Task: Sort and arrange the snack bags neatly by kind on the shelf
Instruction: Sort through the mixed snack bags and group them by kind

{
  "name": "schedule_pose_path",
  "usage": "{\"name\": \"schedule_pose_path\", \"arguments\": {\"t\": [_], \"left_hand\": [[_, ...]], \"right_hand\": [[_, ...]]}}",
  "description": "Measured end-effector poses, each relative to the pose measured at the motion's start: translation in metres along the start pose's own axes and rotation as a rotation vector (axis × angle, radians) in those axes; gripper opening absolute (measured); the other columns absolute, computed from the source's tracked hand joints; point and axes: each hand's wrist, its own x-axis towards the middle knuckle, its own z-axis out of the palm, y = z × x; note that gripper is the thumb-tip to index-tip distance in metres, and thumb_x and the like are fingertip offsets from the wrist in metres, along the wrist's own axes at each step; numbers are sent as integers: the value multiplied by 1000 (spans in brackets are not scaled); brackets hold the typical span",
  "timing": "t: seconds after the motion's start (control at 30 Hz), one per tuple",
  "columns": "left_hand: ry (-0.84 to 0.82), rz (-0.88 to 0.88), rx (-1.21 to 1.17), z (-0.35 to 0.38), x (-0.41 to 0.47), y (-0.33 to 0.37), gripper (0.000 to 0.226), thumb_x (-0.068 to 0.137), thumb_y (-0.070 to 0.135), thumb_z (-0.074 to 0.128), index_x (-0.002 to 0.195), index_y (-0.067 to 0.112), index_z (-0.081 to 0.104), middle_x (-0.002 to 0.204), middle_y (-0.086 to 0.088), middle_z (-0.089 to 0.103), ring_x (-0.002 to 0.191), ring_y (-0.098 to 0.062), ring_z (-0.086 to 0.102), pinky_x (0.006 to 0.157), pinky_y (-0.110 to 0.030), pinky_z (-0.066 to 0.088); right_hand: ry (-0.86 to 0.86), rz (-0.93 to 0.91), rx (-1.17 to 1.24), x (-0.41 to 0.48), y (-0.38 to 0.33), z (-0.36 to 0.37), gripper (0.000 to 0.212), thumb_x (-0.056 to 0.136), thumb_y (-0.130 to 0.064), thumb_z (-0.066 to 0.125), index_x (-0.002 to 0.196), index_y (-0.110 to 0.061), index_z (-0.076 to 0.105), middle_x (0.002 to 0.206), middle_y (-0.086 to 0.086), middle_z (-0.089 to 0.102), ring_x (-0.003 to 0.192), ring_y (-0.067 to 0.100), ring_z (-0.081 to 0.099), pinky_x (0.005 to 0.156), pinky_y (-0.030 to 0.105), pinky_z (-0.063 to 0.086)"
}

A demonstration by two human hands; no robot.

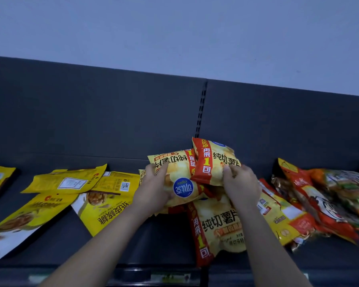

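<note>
Snack bags (pixel 104 206) lie spread along the dark shelf (pixel 145 243); all positions here are given relative to the slotted upright post (pixel 201 108) in its back panel. Directly below the post's foot, your left hand (pixel 153 189) grips the blue-logo chip bag (pixel 178 172), fingers curled round its left edge; its print reads upside down to you. Just right of it, your right hand (pixel 241 186) holds the red-banded chip bag (pixel 211 162), fingers bent into its lower right edge. This bag overlaps the blue-logo one, and its top corner reaches the foot of the post. Beneath both held bags, below the post and nearer to you, a third chip bag (pixel 216 226) of the same print lies flat, its red band running toward the shelf's front edge. Left of the post, yellow walnut pouches (pixel 66 181) lie flat and askew, some face up and some back up, with the nearer ones overlapping. Right of the post, mixed bags lean together in a heap: a yellow-and-red bag (pixel 282 216) beside your right wrist, then red-orange bags (pixel 311 193), then a green-and-orange pack (pixel 350 189) farthest out, too blurred to read. Above the post runs a pale wall (pixel 174 34).
</note>
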Motion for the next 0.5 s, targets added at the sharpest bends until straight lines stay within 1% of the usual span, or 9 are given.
{"name": "schedule_pose_path", "arguments": {"t": [0.07,0.13,0.2,0.27,0.37,0.5], "left_hand": [[65,18,35,0,-4,0,86,79,32,76,147,27,23,139,-3,25,124,-26,45,91,-38,50],[57,24,76,0,-7,0,80,82,34,73,146,26,25,133,-3,32,119,-25,50,89,-38,51],[19,25,80,-2,-10,-2,78,85,34,70,147,26,22,136,-4,33,119,-25,50,90,-37,50],[-8,42,77,-6,-14,-7,79,86,35,68,149,27,20,142,-2,32,124,-24,47,92,-36,47],[-7,29,97,-18,-21,-20,79,86,40,67,150,29,21,144,0,34,130,-23,42,98,-35,43],[30,-72,211,-46,-33,-53,71,86,45,65,147,28,32,144,-3,37,134,-23,38,102,-37,41]], "right_hand": [[-64,-53,-45,-3,-4,2,57,96,-57,37,139,-21,52,149,5,43,136,24,39,110,47,29],[-147,-91,-118,-5,-7,3,65,95,-60,38,147,-19,38,153,1,38,140,21,35,112,46,27],[-149,-104,-138,-5,-10,5,64,95,-56,42,146,-17,37,151,3,40,139,22,34,113,47,26],[-87,-145,-133,-6,-16,7,63,94,-51,49,145,-16,37,151,6,38,142,24,30,116,48,23],[-14,-302,-54,-15,-35,13,61,92,-44,57,143,-15,42,153,9,36,144,26,26,118,47,21],[-102,-488,9,-34,-74,31,59,94,-42,54,147,-18,39,159,3,27,149,20,13,119,38,12]]}}
